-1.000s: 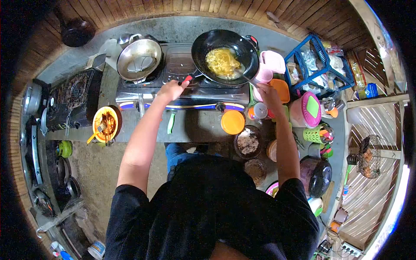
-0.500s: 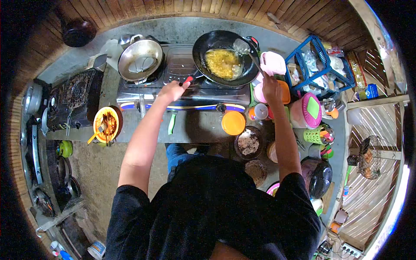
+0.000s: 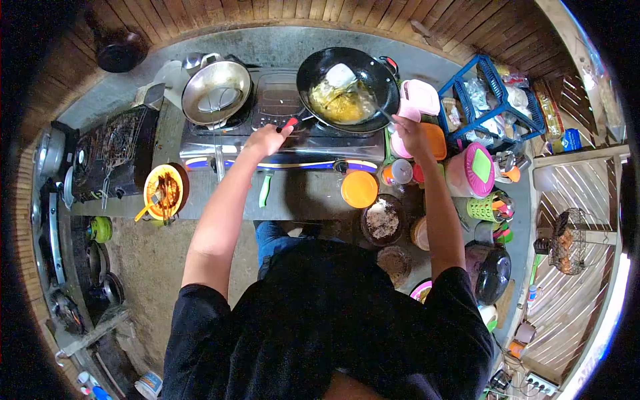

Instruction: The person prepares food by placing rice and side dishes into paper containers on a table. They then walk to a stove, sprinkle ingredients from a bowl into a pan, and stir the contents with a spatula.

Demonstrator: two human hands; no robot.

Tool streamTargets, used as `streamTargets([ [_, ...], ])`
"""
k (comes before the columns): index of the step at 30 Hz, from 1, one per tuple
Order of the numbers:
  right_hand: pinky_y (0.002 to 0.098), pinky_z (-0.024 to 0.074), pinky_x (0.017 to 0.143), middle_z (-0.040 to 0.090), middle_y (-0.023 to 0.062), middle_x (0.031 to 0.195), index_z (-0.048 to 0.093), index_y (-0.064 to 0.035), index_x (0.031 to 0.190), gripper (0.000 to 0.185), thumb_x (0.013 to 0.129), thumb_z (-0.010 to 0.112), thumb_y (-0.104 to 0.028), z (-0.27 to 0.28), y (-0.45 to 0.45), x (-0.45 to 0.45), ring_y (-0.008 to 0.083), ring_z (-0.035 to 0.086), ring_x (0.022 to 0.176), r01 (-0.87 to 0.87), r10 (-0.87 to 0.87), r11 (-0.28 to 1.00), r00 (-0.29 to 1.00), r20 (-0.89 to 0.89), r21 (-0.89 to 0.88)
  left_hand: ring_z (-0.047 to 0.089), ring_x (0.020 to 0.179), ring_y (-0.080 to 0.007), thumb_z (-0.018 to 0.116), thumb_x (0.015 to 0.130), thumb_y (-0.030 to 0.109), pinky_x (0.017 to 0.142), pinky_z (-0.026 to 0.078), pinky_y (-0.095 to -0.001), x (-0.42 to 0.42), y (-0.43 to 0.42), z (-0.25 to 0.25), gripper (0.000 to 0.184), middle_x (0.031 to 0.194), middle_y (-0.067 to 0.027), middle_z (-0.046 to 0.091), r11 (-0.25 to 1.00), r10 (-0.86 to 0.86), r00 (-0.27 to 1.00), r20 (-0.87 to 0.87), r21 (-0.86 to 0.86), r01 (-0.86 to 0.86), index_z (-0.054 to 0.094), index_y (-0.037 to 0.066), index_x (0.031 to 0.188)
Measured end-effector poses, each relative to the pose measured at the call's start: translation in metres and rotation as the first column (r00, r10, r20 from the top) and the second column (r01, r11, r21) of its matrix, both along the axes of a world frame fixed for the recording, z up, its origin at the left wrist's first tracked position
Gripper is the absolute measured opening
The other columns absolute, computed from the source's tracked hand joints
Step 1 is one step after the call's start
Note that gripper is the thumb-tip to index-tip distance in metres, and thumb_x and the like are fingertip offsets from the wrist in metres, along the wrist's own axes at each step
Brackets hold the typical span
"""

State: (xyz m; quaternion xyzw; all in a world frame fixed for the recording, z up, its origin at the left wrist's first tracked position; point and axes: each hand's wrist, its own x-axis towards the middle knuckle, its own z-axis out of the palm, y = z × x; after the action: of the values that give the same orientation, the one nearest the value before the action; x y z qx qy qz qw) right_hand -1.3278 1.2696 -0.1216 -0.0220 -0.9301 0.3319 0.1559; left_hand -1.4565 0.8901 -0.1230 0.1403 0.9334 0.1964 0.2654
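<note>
A black wok (image 3: 310, 70) sits on the right burner of the gas stove (image 3: 280, 148), with yellow food (image 3: 350, 107) that looks like egg frying in oil. My left hand (image 3: 265, 140) is closed around the wok's red-and-black handle (image 3: 291, 124). Over at the wok's right rim, my right hand (image 3: 410, 132) grips a metal spatula (image 3: 385, 113) that reaches into the wok. A bright pale patch at the wok's far side may be the spatula's blade catching light; I cannot tell. A steel pan (image 3: 208, 77) holding a wire strainer rests on the left burner.
Right of the stove stand pink-lidded containers (image 3: 421, 97), an orange-lidded jar (image 3: 360, 189) and a blue basket (image 3: 460, 93) of packets. An orange bowl (image 3: 155, 185) with dark red sauce is at the left. A green-handled utensil (image 3: 265, 191) lies near the counter's front edge.
My right hand has moved slightly left and down, bringing the spatula from the wok's right side into the food. The yellow food has shifted and spread. My left hand stays on the handle.
</note>
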Motion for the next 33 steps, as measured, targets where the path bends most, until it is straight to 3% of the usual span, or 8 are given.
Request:
streamTargets([
  [3, 0.0376, 0.0489, 0.062, 0.064, 0.0199, 0.082, 0.061, -0.0032, 0.112, 0.028, 0.087, 0.058, -0.015, 0.018, -0.001, 0.008, 0.0311, 0.064, 0.072, 0.194, -0.210, 0.956, 0.976, 0.051, 0.222, 0.051, 0.116, -0.0356, 0.036, 0.088, 0.063, 0.098, 0.040, -0.0414, 0.001, 0.001, 0.004, 0.077, 0.120, -0.0260, 0.055, 1.000, -0.006, 1.000, 0.018, -0.012, 0.007, 0.054, -0.006, 0.118],
  [10, 0.0449, 0.0494, 0.064, 0.063, 0.0232, 0.086, 0.061, -0.0042, 0.111, 0.027, 0.088, 0.054, -0.015, 0.008, 0.008, 0.014, 0.0368, 0.062, 0.077, 0.207, -0.218, 0.869, 0.976, -0.028, 0.450, 0.050, 0.117, -0.0365, 0.035, 0.088, 0.063, 0.099, 0.039, -0.0415, 0.003, 0.001, 0.006, 0.080, 0.122, -0.0263, 0.054, 1.000, 0.015, 1.000, 0.012, -0.015, -0.015, 0.050, -0.007, 0.122],
  [12, 0.0419, 0.0500, 0.067, 0.063, 0.0237, 0.087, 0.060, -0.0036, 0.113, 0.029, 0.088, 0.054, -0.018, 0.010, -0.001, 0.016, 0.0354, 0.063, 0.078, 0.129, -0.196, 0.923, 0.969, 0.153, 0.362, 0.050, 0.118, -0.0364, 0.035, 0.088, 0.063, 0.100, 0.038, -0.0414, 0.003, 0.000, 0.007, 0.079, 0.122, -0.0263, 0.053, 1.000, 0.010, 1.000, 0.006, -0.006, -0.010, 0.050, -0.007, 0.122],
  [16, 0.0443, 0.0495, 0.073, 0.065, 0.0219, 0.083, 0.063, -0.0020, 0.107, 0.027, 0.086, 0.054, -0.017, 0.002, -0.010, 0.014, 0.0343, 0.064, 0.081, -0.046, 0.048, 0.991, 0.999, -0.010, 0.127, 0.049, 0.118, -0.0363, 0.035, 0.088, 0.063, 0.101, 0.038, -0.0414, 0.002, 0.000, 0.002, 0.079, 0.123, -0.0259, 0.053, 1.000, 0.013, 1.000, -0.004, 0.001, -0.013, 0.050, -0.006, 0.122],
  [18, 0.0422, 0.0487, 0.077, 0.065, 0.0220, 0.088, 0.065, -0.0033, 0.106, 0.027, 0.086, 0.056, -0.019, 0.006, -0.013, 0.014, 0.0347, 0.064, 0.087, 0.019, -0.005, 0.999, 0.949, 0.314, -0.042, 0.050, 0.118, -0.0361, 0.036, 0.088, 0.063, 0.100, 0.038, -0.0415, 0.002, 0.000, 0.002, 0.079, 0.123, -0.0255, 0.053, 1.000, 0.003, 1.000, -0.013, -0.003, -0.003, 0.051, -0.005, 0.122],
  [22, 0.0431, 0.0496, 0.072, 0.065, 0.0220, 0.088, 0.065, -0.0049, 0.107, 0.027, 0.086, 0.056, -0.020, 0.016, -0.023, 0.018, 0.0347, 0.064, 0.083, -0.008, 0.010, 0.998, 1.000, 0.028, -0.068, 0.050, 0.118, -0.0359, 0.036, 0.088, 0.063, 0.100, 0.038, -0.0415, 0.003, 0.000, 0.006, 0.078, 0.123, -0.0254, 0.053, 1.000, 0.005, 1.000, 0.003, -0.012, -0.004, 0.051, -0.005, 0.122],
  [27, 0.0444, 0.0493, 0.067, 0.063, 0.0225, 0.091, 0.061, -0.0069, 0.113, 0.029, 0.088, 0.052, -0.017, 0.039, -0.015, 0.023, 0.0379, 0.062, 0.080, 0.223, -0.259, 0.877, 0.965, 0.027, 0.425, 0.051, 0.117, -0.0362, 0.036, 0.088, 0.063, 0.099, 0.039, -0.0421, 0.000, 0.000, -0.001, 0.076, 0.122, -0.0254, 0.054, 1.000, -0.005, 1.000, -0.018, 0.004, 0.005, 0.053, -0.004, 0.120],
  [33, 0.0459, 0.0481, 0.064, 0.064, 0.0223, 0.087, 0.063, -0.0077, 0.109, 0.025, 0.088, 0.053, -0.016, 0.037, -0.003, 0.037, 0.0385, 0.061, 0.079, 0.192, -0.246, 0.845, 0.968, 0.045, 0.499, 0.052, 0.115, -0.0365, 0.036, 0.088, 0.064, 0.098, 0.040, -0.0427, 0.003, 0.001, 0.007, 0.076, 0.119, -0.0253, 0.056, 1.000, 0.014, 1.000, 0.001, -0.026, -0.014, 0.056, -0.004, 0.116],
])
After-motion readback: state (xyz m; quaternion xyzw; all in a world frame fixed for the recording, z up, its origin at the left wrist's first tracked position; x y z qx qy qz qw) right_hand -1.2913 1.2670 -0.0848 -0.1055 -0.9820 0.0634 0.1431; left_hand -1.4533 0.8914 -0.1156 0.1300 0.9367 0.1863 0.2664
